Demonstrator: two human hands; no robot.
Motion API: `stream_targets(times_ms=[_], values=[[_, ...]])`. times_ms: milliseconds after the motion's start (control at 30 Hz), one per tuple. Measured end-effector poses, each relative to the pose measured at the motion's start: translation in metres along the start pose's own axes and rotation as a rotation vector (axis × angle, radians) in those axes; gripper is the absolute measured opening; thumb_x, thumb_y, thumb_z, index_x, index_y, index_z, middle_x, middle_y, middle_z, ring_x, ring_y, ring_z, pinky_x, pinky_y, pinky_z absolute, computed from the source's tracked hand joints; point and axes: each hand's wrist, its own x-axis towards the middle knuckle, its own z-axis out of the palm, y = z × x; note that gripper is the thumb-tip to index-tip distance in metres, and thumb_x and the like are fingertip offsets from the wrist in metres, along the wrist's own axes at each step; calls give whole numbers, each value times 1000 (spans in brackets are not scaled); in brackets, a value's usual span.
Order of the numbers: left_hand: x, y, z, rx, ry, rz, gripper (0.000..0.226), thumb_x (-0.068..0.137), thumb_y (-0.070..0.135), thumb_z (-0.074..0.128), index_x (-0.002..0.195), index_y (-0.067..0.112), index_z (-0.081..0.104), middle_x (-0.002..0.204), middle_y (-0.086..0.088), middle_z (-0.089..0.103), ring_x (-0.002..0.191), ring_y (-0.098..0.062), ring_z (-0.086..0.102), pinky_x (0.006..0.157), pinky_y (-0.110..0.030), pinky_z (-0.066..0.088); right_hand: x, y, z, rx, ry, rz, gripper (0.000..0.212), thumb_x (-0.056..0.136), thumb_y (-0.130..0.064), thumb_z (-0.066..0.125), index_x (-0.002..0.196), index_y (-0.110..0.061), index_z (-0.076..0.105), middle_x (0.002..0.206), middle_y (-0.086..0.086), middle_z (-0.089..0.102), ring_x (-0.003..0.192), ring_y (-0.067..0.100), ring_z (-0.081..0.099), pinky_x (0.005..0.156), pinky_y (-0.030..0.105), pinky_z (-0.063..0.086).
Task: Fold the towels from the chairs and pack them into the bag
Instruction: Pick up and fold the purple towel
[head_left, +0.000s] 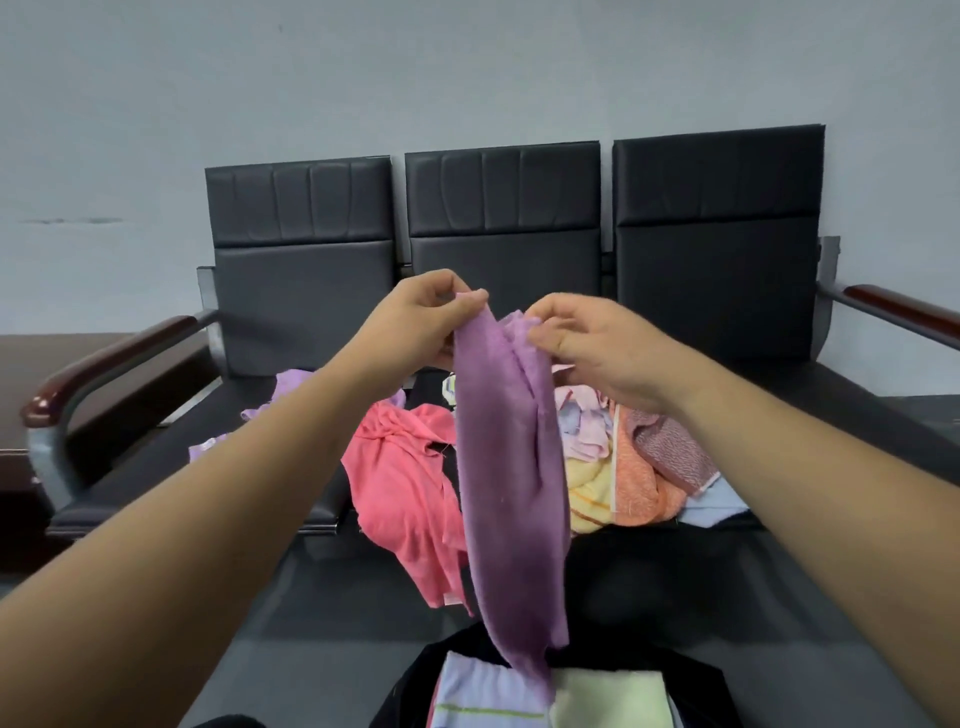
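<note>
A purple towel (511, 488) hangs lengthwise in front of me, its lower end reaching down over the bag. My left hand (415, 317) pinches one top corner and my right hand (592, 343) pinches the other top edge, close together. Behind it, a pile of loose towels lies on the black chairs (504, 208): a pink one (400, 488), a yellow one (589, 499), an orange one (636, 488), a mauve patterned one (670, 447) and a lilac one (291, 384). The dark bag (701, 680) stands open at the bottom, with folded pale blue (478, 680) and pale green (608, 696) towels inside.
The three joined chairs stand against a grey wall, with wooden armrests at the left (109, 364) and right (904, 306). A dark low cabinet (31, 364) sits at far left. Grey floor (322, 639) lies between the chairs and the bag.
</note>
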Motion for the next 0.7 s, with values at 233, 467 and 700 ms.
stream_targets(times_ms=[233, 467, 700], values=[[-2, -44, 7, -485, -156, -62, 36, 98, 32, 63, 115, 0, 63, 103, -16, 64, 97, -29, 62, 85, -34, 53, 15, 14, 9, 383, 207, 1, 14, 103, -5, 52, 101, 0, 65, 94, 13, 68, 87, 20, 66, 81, 33, 58], [-41, -139, 38, -63, -565, -317, 20, 92, 24, 72, 104, 9, 74, 104, -11, 74, 102, -17, 69, 102, -37, 49, 27, 33, -4, 571, 366, 62, 12, 100, -3, 59, 97, 1, 69, 88, 11, 72, 85, 19, 71, 85, 33, 61], [-57, -175, 87, -202, -515, -417, 60, 79, 48, 75, 130, 17, 63, 131, -2, 68, 125, -18, 62, 108, -39, 48, 32, 64, 10, 165, 347, 151, 13, 100, -13, 63, 100, -5, 74, 91, 6, 72, 88, 21, 69, 84, 46, 60]])
